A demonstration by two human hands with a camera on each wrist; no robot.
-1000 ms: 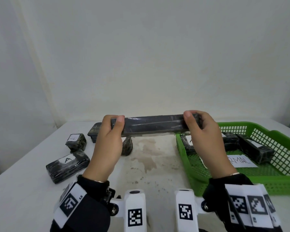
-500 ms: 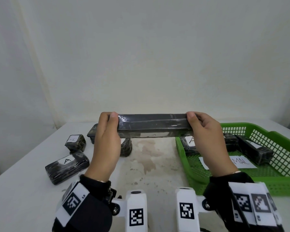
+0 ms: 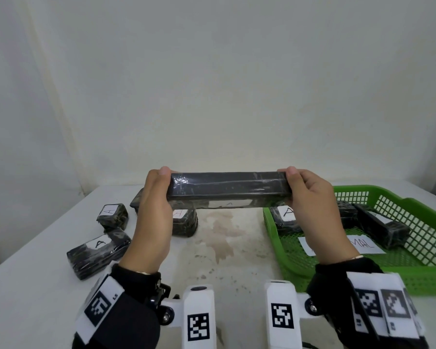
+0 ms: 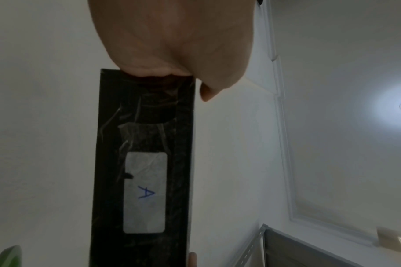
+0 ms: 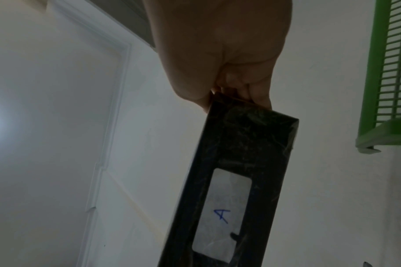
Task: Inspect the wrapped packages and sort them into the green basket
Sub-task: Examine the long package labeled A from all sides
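Wrist views only: long package's (image 4: 142,162) "A" label (image 4: 144,192).

Right hand (image 5: 220,54) grips black package (image 5: 236,180), label "A".

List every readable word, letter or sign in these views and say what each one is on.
"A": white label on the underside of the long package held by the left hand and right hand.
"A": small package on the table.
"A": flat package nearest the left wrist.
"A": package in the green basket.
"...MAL": paper sheet in the basket, start hidden.
Label on the middle package: too faint.
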